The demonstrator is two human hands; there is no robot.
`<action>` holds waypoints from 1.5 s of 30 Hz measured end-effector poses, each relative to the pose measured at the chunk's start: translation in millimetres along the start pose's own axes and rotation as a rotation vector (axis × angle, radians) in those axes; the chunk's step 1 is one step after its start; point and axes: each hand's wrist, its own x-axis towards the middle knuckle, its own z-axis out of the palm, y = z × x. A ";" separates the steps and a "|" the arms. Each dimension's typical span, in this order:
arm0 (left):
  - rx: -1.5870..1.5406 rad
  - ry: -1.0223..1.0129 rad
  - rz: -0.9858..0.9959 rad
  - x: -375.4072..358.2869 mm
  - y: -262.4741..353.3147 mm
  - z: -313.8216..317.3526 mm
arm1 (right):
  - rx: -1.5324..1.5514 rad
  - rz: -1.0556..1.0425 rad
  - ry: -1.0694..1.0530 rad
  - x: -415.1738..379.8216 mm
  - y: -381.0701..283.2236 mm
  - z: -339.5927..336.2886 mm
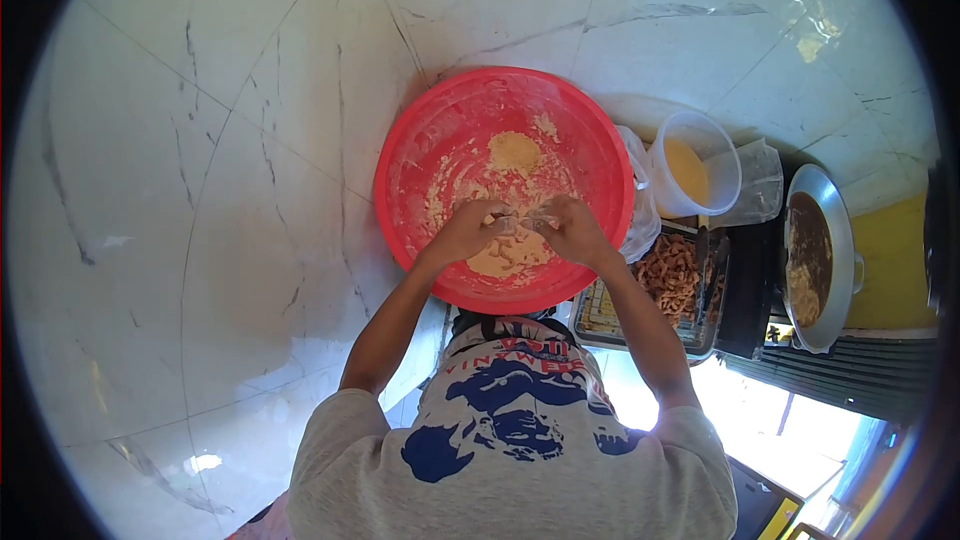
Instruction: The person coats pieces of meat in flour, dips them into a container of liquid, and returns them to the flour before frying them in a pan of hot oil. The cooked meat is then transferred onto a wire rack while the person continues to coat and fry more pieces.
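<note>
A wide red basin (400, 180) holds a heap of pale yellow flour (515, 152) and looser flour smeared over its bottom. Above its near half, my left hand (480, 228) and my right hand (570, 228) face each other with fingertips close together. Both are pinched, their fingers dusted with flour. Whatever sits between the fingertips is too small to name. Just below the hands, several flour-coated strips (512, 248) lie on a patch of flour.
To the right stand a clear plastic tub (690, 125) with yellow liquid, a plastic bag (640, 210) and a tray (600, 325) of browned fried strips (670, 272) with tongs (703, 265). Farther right is a metal pan (845, 230) of dark oil. Marbled tiles (250, 190) surround the basin.
</note>
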 end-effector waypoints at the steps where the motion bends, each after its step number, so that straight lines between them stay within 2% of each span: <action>1: -0.051 0.000 -0.017 -0.5 -3.1 1.3 | 0.058 0.037 0.012 -0.1 -2.4 -0.4; 3: -0.182 -0.005 -0.049 -1.0 -10.1 3.9 | 0.175 0.112 0.039 1.7 -10.0 -1.2; 6: -0.332 -0.021 -0.098 -1.8 -15.0 5.3 | 0.276 0.110 0.058 6.3 -21.2 -6.0; 9: -0.326 -0.035 -0.134 -3.0 -11.0 3.8 | 0.176 0.071 -0.036 4.6 -14.0 -6.3; 14: -0.306 0.026 -0.077 -4.4 -10.9 10.3 | 0.047 -0.069 0.033 1.9 3.0 6.7; 17: 0.233 0.128 0.133 -5.4 -16.4 10.9 | -0.100 -0.142 0.028 -0.1 -2.5 6.5; 19: 0.540 0.197 0.190 -4.5 -19.9 14.2 | -0.144 -0.147 0.018 -0.5 -8.3 6.4; 21: 0.567 0.227 0.115 -5.1 -28.4 16.1 | -0.123 -0.117 0.004 -0.2 -12.3 6.8; 23: 0.314 0.209 -0.081 -5.9 -44.0 13.4 | -0.072 0.021 -0.040 2.8 -13.6 5.7; 24: 0.156 0.193 -0.105 -6.5 -48.9 12.4 | -0.046 0.093 -0.061 2.8 -13.9 5.5; 26: -0.157 0.162 -0.157 -8.9 -59.0 9.7 | -0.155 0.083 -0.123 -1.5 -1.3 14.5; 29: -0.371 0.134 -0.159 -8.4 -41.2 7.9 | -0.159 0.127 -0.122 -4.6 -10.8 14.3; 33: -0.421 0.055 -0.194 -9.1 -14.3 1.6 | 0.070 0.106 -0.003 2.1 -23.1 13.7; 36: -0.395 0.007 -0.141 -6.3 -16.4 -3.8 | 0.373 0.141 -0.144 1.1 -13.5 13.6; 39: -0.359 -0.049 -0.137 -5.7 -17.6 -7.0 | 0.532 0.220 -0.151 0.6 -17.7 13.4; 42: -0.451 -0.066 -0.153 -6.3 -11.4 -4.0 | 0.604 0.278 -0.169 3.2 -27.3 2.9; 45: -0.459 -0.026 -0.158 -4.7 -11.0 -0.4 | 0.551 0.254 -0.009 3.5 -11.1 13.5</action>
